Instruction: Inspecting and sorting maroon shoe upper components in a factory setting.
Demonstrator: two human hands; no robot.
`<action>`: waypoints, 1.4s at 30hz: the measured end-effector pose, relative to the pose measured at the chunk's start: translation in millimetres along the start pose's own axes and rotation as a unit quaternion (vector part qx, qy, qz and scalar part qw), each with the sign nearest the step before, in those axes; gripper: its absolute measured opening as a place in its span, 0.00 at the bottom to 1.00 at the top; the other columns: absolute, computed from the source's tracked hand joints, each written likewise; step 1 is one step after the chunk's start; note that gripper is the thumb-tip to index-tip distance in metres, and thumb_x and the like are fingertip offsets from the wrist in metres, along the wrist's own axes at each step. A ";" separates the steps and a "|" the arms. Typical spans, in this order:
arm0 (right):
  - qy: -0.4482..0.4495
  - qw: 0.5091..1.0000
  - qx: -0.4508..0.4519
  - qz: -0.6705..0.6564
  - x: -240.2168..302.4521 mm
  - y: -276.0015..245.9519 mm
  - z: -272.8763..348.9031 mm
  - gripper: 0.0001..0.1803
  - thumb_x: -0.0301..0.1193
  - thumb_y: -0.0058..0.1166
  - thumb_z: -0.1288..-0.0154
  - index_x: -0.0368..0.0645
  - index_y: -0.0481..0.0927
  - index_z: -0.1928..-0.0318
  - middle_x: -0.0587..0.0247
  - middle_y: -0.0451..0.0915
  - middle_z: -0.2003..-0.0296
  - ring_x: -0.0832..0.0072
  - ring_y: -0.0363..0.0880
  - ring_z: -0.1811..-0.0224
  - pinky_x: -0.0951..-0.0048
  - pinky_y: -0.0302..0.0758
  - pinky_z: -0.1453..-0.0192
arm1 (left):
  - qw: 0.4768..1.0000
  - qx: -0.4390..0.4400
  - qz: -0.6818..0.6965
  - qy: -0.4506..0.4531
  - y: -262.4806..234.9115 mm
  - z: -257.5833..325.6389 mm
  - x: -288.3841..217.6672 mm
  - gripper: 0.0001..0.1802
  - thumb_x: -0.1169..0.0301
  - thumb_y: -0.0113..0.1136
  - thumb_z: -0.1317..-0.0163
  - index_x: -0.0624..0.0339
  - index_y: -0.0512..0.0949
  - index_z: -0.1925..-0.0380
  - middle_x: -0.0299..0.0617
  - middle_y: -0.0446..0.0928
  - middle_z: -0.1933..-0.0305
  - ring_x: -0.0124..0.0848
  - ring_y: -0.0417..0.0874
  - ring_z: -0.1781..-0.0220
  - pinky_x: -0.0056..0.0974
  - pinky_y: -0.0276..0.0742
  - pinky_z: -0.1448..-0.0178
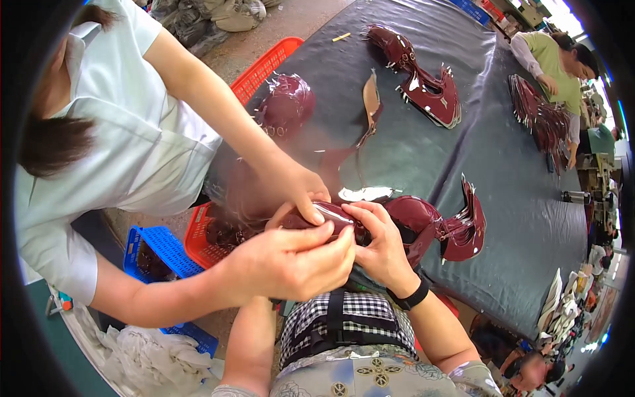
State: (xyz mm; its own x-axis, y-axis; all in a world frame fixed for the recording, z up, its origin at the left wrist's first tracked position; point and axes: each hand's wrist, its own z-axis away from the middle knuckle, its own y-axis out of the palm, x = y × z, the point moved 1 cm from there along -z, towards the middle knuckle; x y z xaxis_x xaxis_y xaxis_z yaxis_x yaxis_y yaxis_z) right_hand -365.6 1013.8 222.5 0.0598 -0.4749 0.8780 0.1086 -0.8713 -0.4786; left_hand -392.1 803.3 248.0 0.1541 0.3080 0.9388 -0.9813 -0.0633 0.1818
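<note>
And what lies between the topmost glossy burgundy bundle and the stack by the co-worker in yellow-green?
Only bare, creased dark table cover shows there, in the head view.

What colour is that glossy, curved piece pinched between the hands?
Deep burgundy: the glossy, curved, leather-like piece shows best in the head view.

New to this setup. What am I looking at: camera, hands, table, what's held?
No machine here: a person works barehanded. The one picture is from the left of two fisheye cameras on their head, looking down, so straight edges bend. Their right hand, above a black wristband, holds a glossy dark red piece. Their left forearm passes behind a co-worker's arm; that hand is mostly hidden. The co-worker in white also has fingers on the piece. More dark red pieces, some stacked, lie on the dark-covered table.
</note>
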 end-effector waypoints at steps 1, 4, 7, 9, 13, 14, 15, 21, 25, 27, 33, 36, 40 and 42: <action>0.007 1.000 -0.001 -0.002 -0.2 -0.9 0.2 0.34 0.37 0.76 0.45 0.40 0.81 0.38 0.50 0.79 0.43 0.55 0.80 0.41 0.58 0.79 0.39 | 0.997 -0.029 0.064 -0.017 3.8 0.2 13.3 0.27 0.68 0.69 0.44 0.61 0.75 0.43 0.47 0.77 0.38 0.42 0.79 0.35 0.44 0.77 0.33; -0.005 1.000 0.004 0.017 2.4 -4.0 -2.0 0.36 0.35 0.75 0.45 0.40 0.78 0.35 0.49 0.78 0.43 0.53 0.79 0.41 0.58 0.77 0.38 | 0.979 -0.082 0.183 -0.022 18.2 -1.9 44.0 0.23 0.67 0.66 0.43 0.62 0.77 0.48 0.49 0.78 0.40 0.44 0.80 0.36 0.45 0.79 0.36; -0.030 1.000 0.003 0.004 6.5 -9.1 -11.9 0.39 0.33 0.73 0.43 0.40 0.74 0.31 0.47 0.75 0.40 0.52 0.76 0.37 0.58 0.75 0.35 | 0.966 -0.126 0.224 -0.011 31.6 -0.4 62.1 0.20 0.65 0.63 0.43 0.62 0.80 0.52 0.50 0.80 0.42 0.45 0.81 0.38 0.46 0.81 0.39; -0.023 1.000 0.016 -0.006 8.9 -12.3 -22.6 0.41 0.31 0.71 0.43 0.40 0.70 0.28 0.45 0.72 0.38 0.50 0.73 0.34 0.57 0.73 0.32 | 0.966 -0.150 0.211 0.015 39.6 -0.3 69.8 0.18 0.64 0.61 0.43 0.62 0.81 0.55 0.51 0.80 0.44 0.47 0.82 0.39 0.47 0.83 0.41; -0.037 0.999 -0.004 -0.020 15.0 -20.1 -41.4 0.43 0.28 0.70 0.42 0.40 0.68 0.27 0.44 0.71 0.35 0.49 0.71 0.31 0.57 0.71 0.28 | 0.699 -0.037 0.678 -0.225 59.5 -14.5 81.1 0.20 0.63 0.62 0.42 0.57 0.83 0.51 0.45 0.79 0.37 0.44 0.79 0.34 0.46 0.82 0.36; -0.051 0.998 -0.030 -0.024 16.7 -22.6 -43.7 0.44 0.28 0.70 0.42 0.39 0.65 0.25 0.44 0.69 0.32 0.50 0.70 0.29 0.58 0.70 0.27 | 0.655 -0.018 0.714 -0.246 62.7 -17.1 79.8 0.20 0.63 0.61 0.41 0.56 0.83 0.50 0.44 0.78 0.35 0.44 0.78 0.32 0.47 0.80 0.33; -0.066 0.996 -0.055 -0.027 17.1 -25.1 -45.2 0.46 0.28 0.70 0.41 0.39 0.63 0.24 0.44 0.67 0.30 0.50 0.69 0.27 0.58 0.70 0.26 | 0.687 -0.046 0.693 -0.211 67.5 -17.8 73.0 0.18 0.63 0.59 0.38 0.58 0.84 0.51 0.44 0.78 0.35 0.44 0.75 0.30 0.48 0.75 0.26; -0.043 0.991 -0.121 0.047 10.1 -49.2 -18.3 0.49 0.27 0.73 0.43 0.40 0.62 0.23 0.46 0.64 0.27 0.54 0.68 0.26 0.62 0.74 0.29 | -0.387 -0.032 0.749 -0.537 20.6 -16.5 -42.2 0.20 0.68 0.56 0.26 0.60 0.75 0.37 0.42 0.77 0.33 0.38 0.76 0.31 0.45 0.72 0.26; 0.025 0.994 -0.094 -0.045 -8.0 -56.3 7.5 0.39 0.23 0.70 0.40 0.40 0.71 0.28 0.52 0.75 0.36 0.63 0.76 0.35 0.66 0.77 0.36 | -0.531 0.031 0.615 -0.582 -64.0 -7.6 -113.1 0.18 0.70 0.58 0.23 0.61 0.73 0.36 0.44 0.80 0.40 0.33 0.81 0.39 0.41 0.77 0.31; 0.034 0.992 -0.088 -0.087 -15.6 -56.6 18.7 0.34 0.22 0.68 0.38 0.40 0.74 0.31 0.55 0.78 0.41 0.67 0.79 0.40 0.68 0.79 0.38 | -0.521 0.063 0.623 -0.580 -84.7 -3.1 -127.4 0.19 0.71 0.59 0.24 0.61 0.74 0.37 0.44 0.81 0.43 0.32 0.82 0.40 0.40 0.77 0.32; 0.103 0.988 -0.013 -0.118 -17.3 -47.0 39.0 0.22 0.20 0.64 0.33 0.38 0.80 0.39 0.59 0.82 0.52 0.73 0.84 0.50 0.72 0.82 0.44 | -0.479 0.106 0.666 -0.563 -80.0 -3.2 -124.6 0.21 0.66 0.64 0.26 0.63 0.76 0.38 0.39 0.83 0.45 0.26 0.82 0.44 0.32 0.76 0.38; 0.115 0.986 -0.005 -0.123 -11.9 -47.0 42.0 0.20 0.20 0.63 0.32 0.38 0.81 0.41 0.61 0.81 0.53 0.74 0.84 0.49 0.72 0.81 0.43 | -0.426 0.111 0.714 -0.544 -69.3 -4.7 -116.9 0.19 0.69 0.62 0.25 0.65 0.77 0.38 0.39 0.83 0.45 0.27 0.82 0.44 0.32 0.75 0.36; 0.115 0.985 -0.018 -0.125 -7.2 -45.0 46.8 0.18 0.21 0.63 0.32 0.38 0.82 0.42 0.61 0.82 0.54 0.75 0.84 0.50 0.72 0.81 0.44 | -0.316 0.135 0.805 -0.483 -60.7 -2.6 -94.3 0.19 0.72 0.63 0.28 0.65 0.78 0.39 0.43 0.83 0.44 0.29 0.83 0.41 0.35 0.76 0.34; 0.118 0.985 -0.021 -0.128 -6.5 -42.7 51.2 0.17 0.21 0.63 0.32 0.38 0.83 0.43 0.61 0.83 0.55 0.74 0.85 0.52 0.71 0.81 0.44 | -0.206 0.170 0.860 -0.435 -61.0 0.1 -75.3 0.20 0.70 0.66 0.30 0.62 0.79 0.40 0.45 0.84 0.43 0.30 0.84 0.42 0.36 0.79 0.38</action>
State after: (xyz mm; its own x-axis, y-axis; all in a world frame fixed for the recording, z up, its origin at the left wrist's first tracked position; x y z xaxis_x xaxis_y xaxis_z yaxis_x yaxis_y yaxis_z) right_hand -319.9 1060.4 237.2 -0.1966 -0.2506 0.9479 0.0486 -0.9681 -0.2458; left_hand -343.8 783.8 166.2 0.3744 -0.3394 -0.8629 0.4638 0.8744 -0.1427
